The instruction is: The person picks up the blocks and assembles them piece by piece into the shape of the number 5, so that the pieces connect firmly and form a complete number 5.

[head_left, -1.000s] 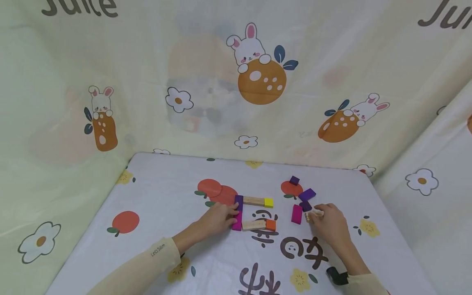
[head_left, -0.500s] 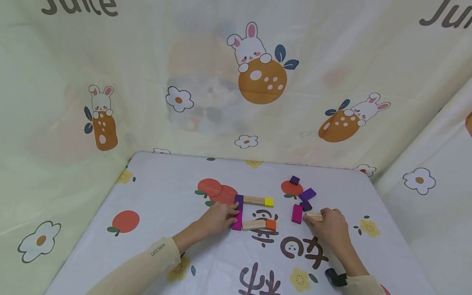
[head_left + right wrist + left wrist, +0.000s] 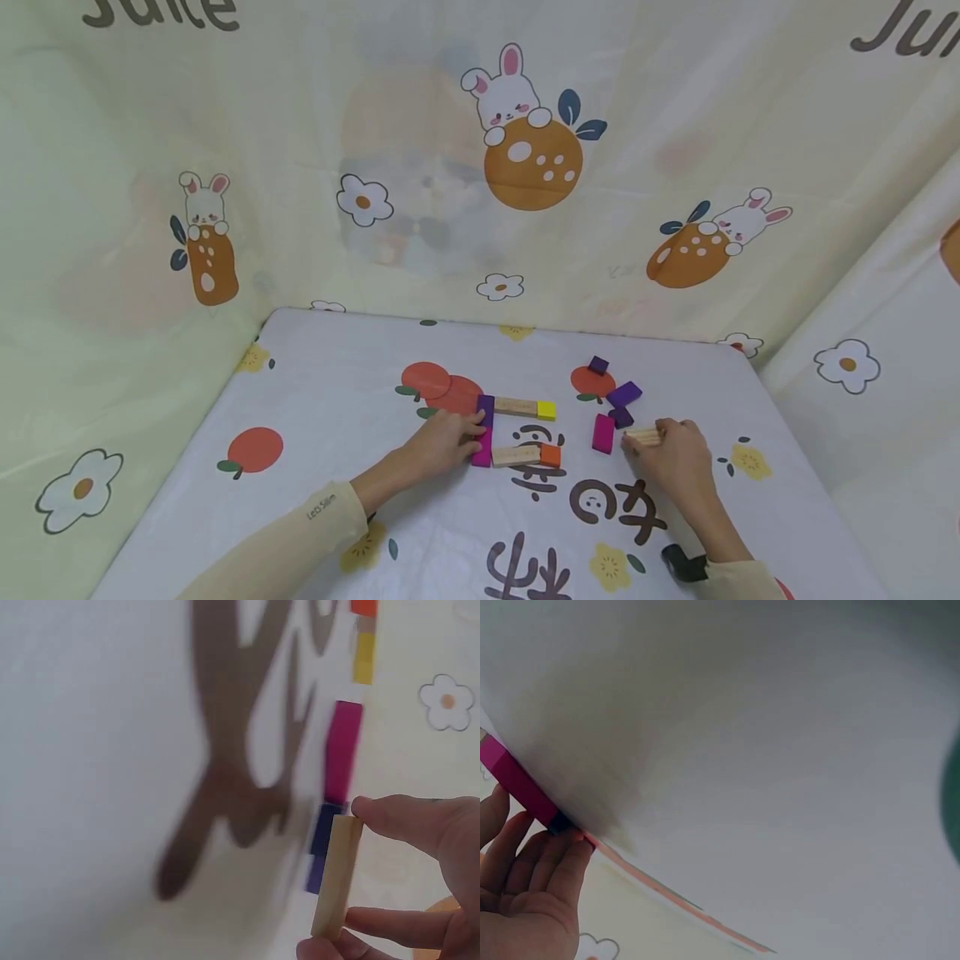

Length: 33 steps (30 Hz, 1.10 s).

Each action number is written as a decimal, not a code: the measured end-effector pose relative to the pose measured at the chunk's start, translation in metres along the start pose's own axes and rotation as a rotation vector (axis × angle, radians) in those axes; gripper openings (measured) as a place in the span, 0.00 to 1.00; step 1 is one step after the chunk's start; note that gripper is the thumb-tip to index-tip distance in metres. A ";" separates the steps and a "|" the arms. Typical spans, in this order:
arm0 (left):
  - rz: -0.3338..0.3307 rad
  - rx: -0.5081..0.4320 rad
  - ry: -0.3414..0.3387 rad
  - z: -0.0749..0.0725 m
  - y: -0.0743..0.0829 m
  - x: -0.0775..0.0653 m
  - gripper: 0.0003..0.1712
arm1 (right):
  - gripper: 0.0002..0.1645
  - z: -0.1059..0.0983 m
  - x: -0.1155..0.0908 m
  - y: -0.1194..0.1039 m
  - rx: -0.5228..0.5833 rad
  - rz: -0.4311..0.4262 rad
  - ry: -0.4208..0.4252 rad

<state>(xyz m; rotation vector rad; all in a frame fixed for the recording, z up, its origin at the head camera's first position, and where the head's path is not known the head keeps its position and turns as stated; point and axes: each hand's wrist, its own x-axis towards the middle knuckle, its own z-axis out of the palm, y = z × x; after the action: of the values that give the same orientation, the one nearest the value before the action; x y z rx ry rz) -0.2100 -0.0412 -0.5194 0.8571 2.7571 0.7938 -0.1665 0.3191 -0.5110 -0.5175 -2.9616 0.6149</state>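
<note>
My left hand [image 3: 442,442] rests its fingertips against a purple block [image 3: 486,406] and a magenta block [image 3: 482,454] standing end to end in a line. In the left wrist view the fingers [image 3: 564,862] are fairly straight along the magenta block's side. Over on the right, my right hand [image 3: 678,458] pinches a plain wooden block [image 3: 337,877] between thumb and fingertips. This block is held just right of another magenta block [image 3: 603,433] and a dark purple block [image 3: 621,417].
Two plain wooden blocks [image 3: 515,407] run rightward from the line, ending at a yellow block [image 3: 546,410] and an orange block [image 3: 551,456]. Farther back lie a purple block [image 3: 624,394] and a small dark block [image 3: 597,365]. Patterned curtains surround the white cloth.
The wooden block in my right hand has turned to show its long side and shifted slightly. My left hand and the arranged blocks have stayed in place.
</note>
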 end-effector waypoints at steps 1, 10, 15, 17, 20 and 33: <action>-0.003 0.001 -0.002 0.000 0.000 0.000 0.20 | 0.47 -0.002 -0.002 -0.003 0.002 -0.008 0.011; 0.000 -0.003 0.008 0.000 -0.003 0.000 0.20 | 0.42 -0.008 -0.034 -0.036 -0.036 -0.254 -0.032; -0.006 0.001 0.013 0.000 -0.003 -0.002 0.20 | 0.38 0.007 -0.059 -0.055 -0.059 -0.344 -0.159; 0.006 0.001 0.014 -0.001 -0.002 -0.001 0.20 | 0.35 0.012 -0.066 -0.059 -0.061 -0.349 -0.223; 0.023 0.002 0.009 -0.001 0.000 0.001 0.20 | 0.33 0.015 -0.075 -0.062 -0.061 -0.361 -0.275; 0.010 -0.005 0.005 0.001 -0.003 0.002 0.20 | 0.36 0.003 -0.081 -0.064 -0.065 -0.386 -0.254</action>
<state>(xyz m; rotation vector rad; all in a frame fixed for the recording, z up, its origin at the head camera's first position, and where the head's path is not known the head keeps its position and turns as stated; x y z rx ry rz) -0.2125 -0.0418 -0.5217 0.8700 2.7561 0.8059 -0.1104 0.2347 -0.4888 0.1449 -3.1921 0.5786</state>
